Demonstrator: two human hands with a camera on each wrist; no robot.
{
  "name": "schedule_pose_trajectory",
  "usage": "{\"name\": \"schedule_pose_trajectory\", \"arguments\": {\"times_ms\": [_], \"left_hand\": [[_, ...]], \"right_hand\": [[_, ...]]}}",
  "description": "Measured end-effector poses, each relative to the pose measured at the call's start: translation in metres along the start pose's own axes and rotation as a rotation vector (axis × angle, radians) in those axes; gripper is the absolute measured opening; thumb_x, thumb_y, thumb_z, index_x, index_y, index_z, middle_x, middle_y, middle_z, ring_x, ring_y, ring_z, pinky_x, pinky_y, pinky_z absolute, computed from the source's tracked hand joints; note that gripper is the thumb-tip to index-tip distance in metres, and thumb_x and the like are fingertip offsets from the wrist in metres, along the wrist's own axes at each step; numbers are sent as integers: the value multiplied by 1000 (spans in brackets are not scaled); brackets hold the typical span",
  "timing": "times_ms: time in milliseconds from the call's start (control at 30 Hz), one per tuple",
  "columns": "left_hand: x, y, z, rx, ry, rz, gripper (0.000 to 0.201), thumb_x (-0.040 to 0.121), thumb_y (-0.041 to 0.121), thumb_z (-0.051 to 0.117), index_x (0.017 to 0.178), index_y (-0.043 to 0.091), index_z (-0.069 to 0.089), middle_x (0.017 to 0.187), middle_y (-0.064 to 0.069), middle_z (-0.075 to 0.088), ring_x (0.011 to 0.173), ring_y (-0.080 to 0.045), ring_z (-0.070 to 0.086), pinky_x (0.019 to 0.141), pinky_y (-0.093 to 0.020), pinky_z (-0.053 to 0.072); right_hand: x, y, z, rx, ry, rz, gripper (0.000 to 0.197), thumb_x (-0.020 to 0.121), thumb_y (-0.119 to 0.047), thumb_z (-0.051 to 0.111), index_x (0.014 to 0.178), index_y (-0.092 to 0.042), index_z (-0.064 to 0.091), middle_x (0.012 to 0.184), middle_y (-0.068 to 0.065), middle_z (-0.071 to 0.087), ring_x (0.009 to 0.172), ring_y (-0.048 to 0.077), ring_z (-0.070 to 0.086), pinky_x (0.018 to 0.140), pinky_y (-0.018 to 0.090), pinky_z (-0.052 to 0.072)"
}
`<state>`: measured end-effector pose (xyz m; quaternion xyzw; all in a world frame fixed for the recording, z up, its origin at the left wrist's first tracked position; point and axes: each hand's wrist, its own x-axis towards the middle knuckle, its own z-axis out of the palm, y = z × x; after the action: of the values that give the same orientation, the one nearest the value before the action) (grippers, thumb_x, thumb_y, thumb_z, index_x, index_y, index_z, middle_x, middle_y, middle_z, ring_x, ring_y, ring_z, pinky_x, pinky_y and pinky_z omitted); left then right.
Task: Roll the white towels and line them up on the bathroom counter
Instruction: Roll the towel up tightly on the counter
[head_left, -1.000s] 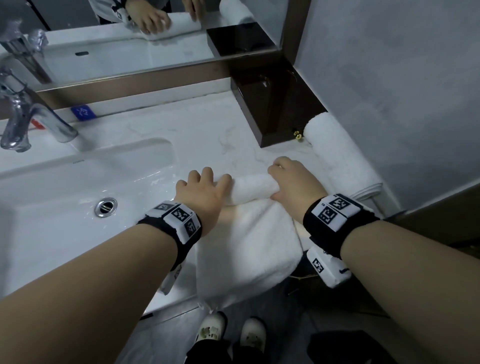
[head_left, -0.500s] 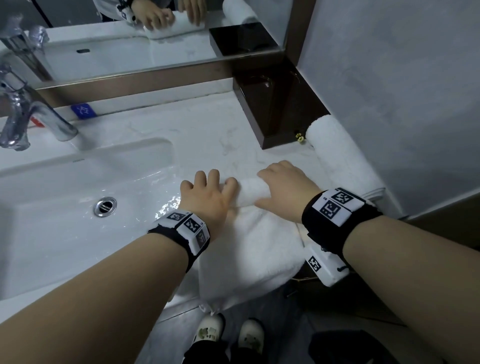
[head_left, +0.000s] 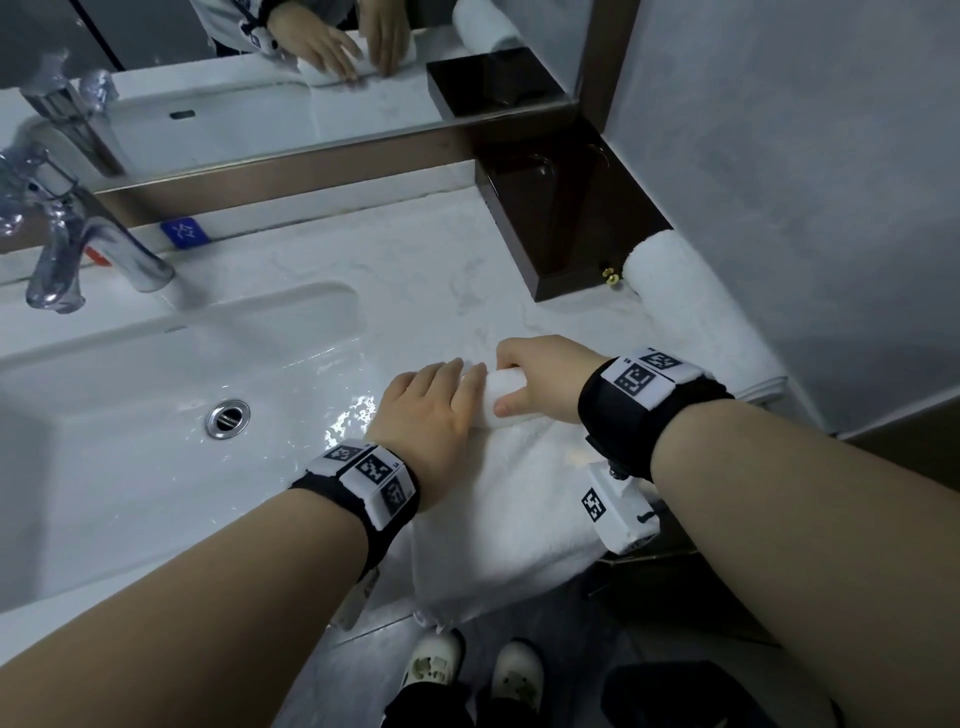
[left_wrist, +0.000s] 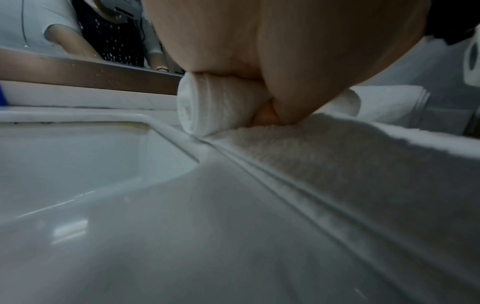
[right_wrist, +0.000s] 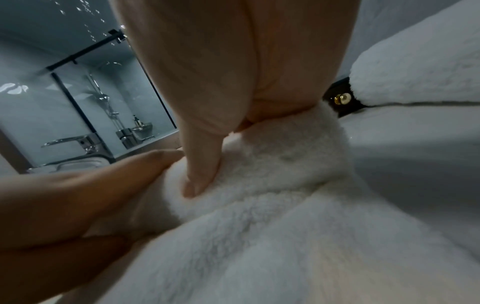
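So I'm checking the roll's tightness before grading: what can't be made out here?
- Half-rolled white towel, head view: both hands cover most of the roll.
- Its right end: hidden under the right hand.
- Left hand fingertips, left wrist view: hidden behind the palm.

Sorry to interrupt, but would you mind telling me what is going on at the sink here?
A person is rolling a white towel on the counter beside the sink. The left hand presses on the rolled part; the right hand grips it, thumb tucked under. Most of the towel lies flat, its near edge hanging off the counter. A finished roll lies along the wall at right.
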<state>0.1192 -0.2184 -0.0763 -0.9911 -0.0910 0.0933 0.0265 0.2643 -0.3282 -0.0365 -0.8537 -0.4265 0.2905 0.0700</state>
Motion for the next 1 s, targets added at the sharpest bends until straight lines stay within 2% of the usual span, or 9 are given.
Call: {"name": "schedule_pose_trajectory", "arguments": {"times_ms": [67, 167, 367, 433, 533, 633, 767, 867, 1000], "left_hand": [[-2, -3, -1, -56, -8, 25, 83, 90, 25, 49, 156, 12, 0, 161, -11, 13, 148, -26, 17, 118, -36, 14], [-2, -7, -3, -153, -24, 46, 79, 91, 20, 44, 156, 13, -1, 163, -10, 10, 149, -24, 17, 120, -34, 16], [8, -13, -10, -359, -25, 9, 60, 102, 37, 38, 155, 15, 19, 154, -5, 37, 137, -26, 39, 110, -35, 33], [12, -13, -11, -380, -61, -23, 56, 102, 38, 36, 153, 17, 24, 148, -4, 44, 132, -27, 43, 106, -36, 36], [13, -12, -13, -370, -98, -46, 51, 101, 39, 40, 148, 20, 33, 140, -4, 49, 125, -27, 48, 101, -36, 38], [15, -6, -18, -360, -135, -93, 40, 97, 38, 47, 134, 22, 41, 123, -4, 54, 108, -27, 54, 89, -38, 42], [14, 7, -20, -296, -119, -171, 30, 94, 35, 51, 119, 25, 37, 111, -4, 50, 88, -25, 45, 76, -37, 36], [9, 14, -13, -256, -43, -205, 29, 93, 35, 51, 116, 28, 35, 110, -4, 48, 91, -25, 43, 74, -36, 34], [2, 25, -5, -269, 65, -246, 32, 81, 43, 50, 107, 34, 34, 96, 1, 36, 91, -25, 41, 74, -35, 27]], "right_hand": [[0, -1, 4, -79, -1, -27, 36, 83, -42, 68, 98, -24, 41, 98, -3, 53, 87, 22, 54, 75, 34, 42], [1, -2, 13, -184, 31, -62, 37, 83, -42, 65, 100, -26, 36, 101, -3, 52, 94, 23, 53, 86, 39, 39], [3, 1, 30, -236, 157, -108, 44, 83, -41, 65, 117, -23, 44, 103, -3, 55, 101, 21, 53, 95, 39, 35], [2, 4, 37, -228, 193, -115, 38, 85, -39, 64, 114, -23, 45, 103, -4, 57, 111, 21, 52, 104, 40, 29], [-2, 9, 49, -183, 250, -132, 32, 87, -32, 64, 110, -22, 45, 117, -3, 57, 136, 21, 36, 115, 41, 14], [-7, 12, 57, -185, 315, -155, 30, 86, -27, 63, 109, -22, 45, 119, -3, 56, 137, 20, 34, 115, 39, 11], [-13, 16, 64, -218, 333, -154, 42, 89, -25, 58, 125, -17, 40, 137, 0, 46, 145, 21, 20, 117, 36, 4], [-16, 16, 67, -220, 306, -119, 57, 89, -32, 54, 140, -17, 32, 153, -1, 31, 147, 18, 11, 117, 34, -3], [-25, 11, 68, -180, 266, -79, 73, 84, -34, 47, 150, -20, 20, 159, -5, 17, 148, 13, 0, 117, 32, -9]]}}
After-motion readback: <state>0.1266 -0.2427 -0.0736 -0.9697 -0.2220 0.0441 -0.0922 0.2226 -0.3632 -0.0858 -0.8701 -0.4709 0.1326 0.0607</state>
